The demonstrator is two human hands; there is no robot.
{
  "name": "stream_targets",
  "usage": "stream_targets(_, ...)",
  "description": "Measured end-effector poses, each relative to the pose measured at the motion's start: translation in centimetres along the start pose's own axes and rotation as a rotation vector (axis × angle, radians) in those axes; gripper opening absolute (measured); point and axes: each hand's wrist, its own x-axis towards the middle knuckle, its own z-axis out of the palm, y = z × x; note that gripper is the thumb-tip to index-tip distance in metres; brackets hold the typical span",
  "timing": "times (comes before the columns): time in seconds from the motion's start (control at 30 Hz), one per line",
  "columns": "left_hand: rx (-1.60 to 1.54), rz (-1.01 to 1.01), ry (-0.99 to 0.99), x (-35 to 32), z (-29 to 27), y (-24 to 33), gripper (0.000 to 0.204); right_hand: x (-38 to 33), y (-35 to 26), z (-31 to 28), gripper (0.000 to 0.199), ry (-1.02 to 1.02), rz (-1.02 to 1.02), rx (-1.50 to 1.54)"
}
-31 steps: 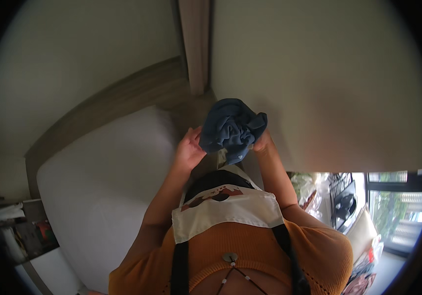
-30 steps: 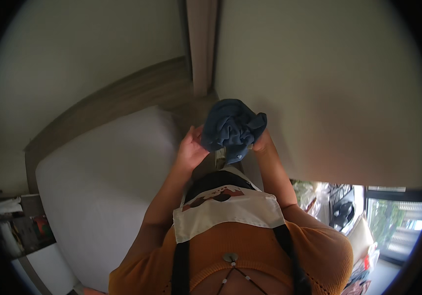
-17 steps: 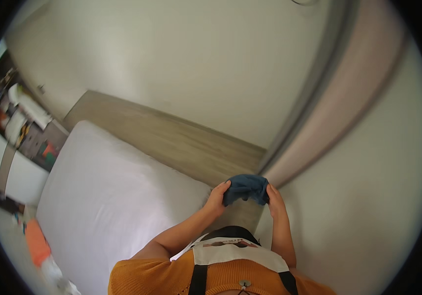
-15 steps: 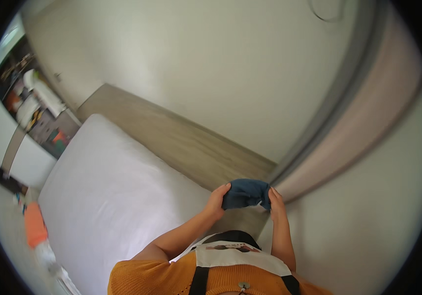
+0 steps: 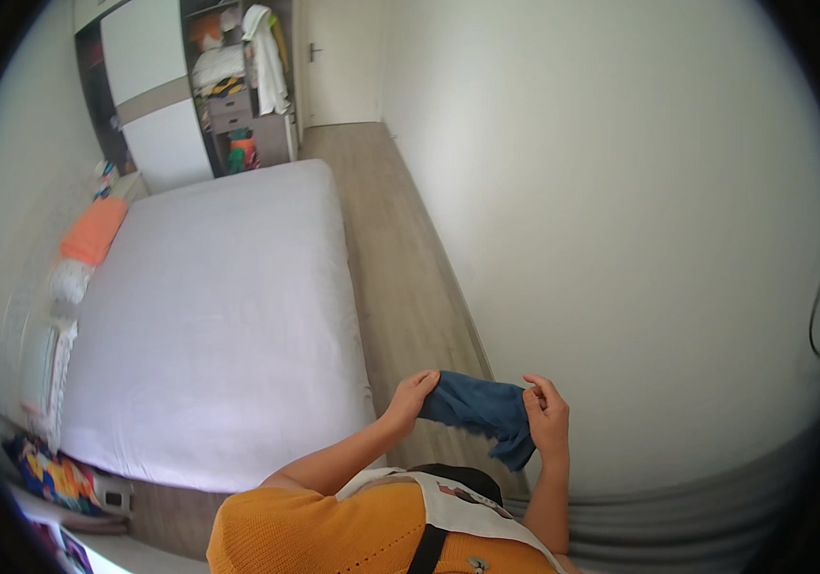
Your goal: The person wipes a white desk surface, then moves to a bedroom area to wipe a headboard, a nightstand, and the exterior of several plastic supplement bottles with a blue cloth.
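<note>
A wide bed with a plain white fitted sheet (image 5: 209,316) fills the room to my left, running from near my elbow back toward the far wall. A bare cream wall (image 5: 620,210) curves along my right, and a strip of pale wood-plank floor (image 5: 400,258) runs between the two toward a closed white door (image 5: 333,62). At the far end stands an open wardrobe with white sliding panels and stuffed shelves (image 5: 199,86), garments hanging and stacked inside it. An orange pillow (image 5: 92,230) lies at the bed's far left edge, just beside a small whitish bundle.

In front of my chest, above the floor strip and just off the bed's near corner, I hold up a small dark blue cloth, soft and crumpled (image 5: 481,409), stretched between both hands. My left hand (image 5: 410,397) has its fingers curled closed over the cloth's left end. My right hand (image 5: 548,416) pinches the right end between thumb and fingertips, the other fingers loosely bent, with a fold of fabric drooping below it.
</note>
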Motion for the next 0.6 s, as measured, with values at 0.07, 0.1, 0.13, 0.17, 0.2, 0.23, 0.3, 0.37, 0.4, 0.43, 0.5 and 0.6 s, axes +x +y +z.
stream_targets(0.07, -0.041, 0.067, 0.032, 1.1, -0.3, -1.3, 0.031, 0.8, 2.2, -0.1, 0.035, -0.134, -0.04, -0.036)
stream_targets(0.1, -0.062, 0.101, 0.049, 1.4, -0.5, -1.9, 0.03, 1.0, 2.7, -0.2, 0.039, -0.21, -0.099, -0.051)
stream_targets(0.13, -0.071, 0.153, 0.064, 2.2, 0.3, -1.0, 0.029, 2.6, 2.8, -0.6, 0.043, -0.28, -0.174, -0.062)
stream_targets(0.17, -0.081, 0.204, 0.081, 3.0, 1.2, -0.1, 0.028, 3.8, 3.1, -0.8, 0.048, -0.381, -0.146, -0.058)
stream_targets(0.2, -0.092, 0.256, 0.1, 3.9, 2.0, 0.9, 0.027, 4.9, 3.4, -0.9, 0.054, -0.485, -0.119, -0.058)
stream_targets(0.23, -0.054, 0.319, 0.149, 5.9, 3.4, 2.6, 0.027, 7.5, 3.0, -1.4, 0.058, -0.545, -0.107, -0.093)
stream_targets(0.3, 0.012, 0.414, 0.256, 9.7, 5.6, 4.9, 0.027, 13.4, 4.7, -2.3, 0.049, -0.589, -0.149, -0.07)
stream_targets(0.37, 0.014, 0.508, 0.33, 12.3, 6.9, 6.1, 0.027, 18.4, 7.4, -2.2, 0.04, -0.589, -0.143, 0.012)
stream_targets(0.4, 0.018, 0.558, 0.363, 13.8, 7.6, 6.7, 0.027, 21.1, 8.6, -2.3, 0.036, -0.577, -0.162, 0.032)
stream_targets(0.43, 0.012, 0.577, 0.38, 15.0, 7.9, 7.1, 0.025, 23.8, 9.1, -2.5, 0.033, -0.57, -0.185, 0.062)
stream_targets(0.5, 0.129, 0.619, 0.523, 18.6, 7.4, 6.1, 0.024, 28.3, 8.0, -2.7, 0.028, -0.541, -0.178, 0.047)
stream_targets(0.6, 0.277, 0.65, 0.637, 21.5, 8.5, 7.4, 0.021, 33.7, 9.8, -1.7, 0.021, -0.371, -0.387, -0.07)
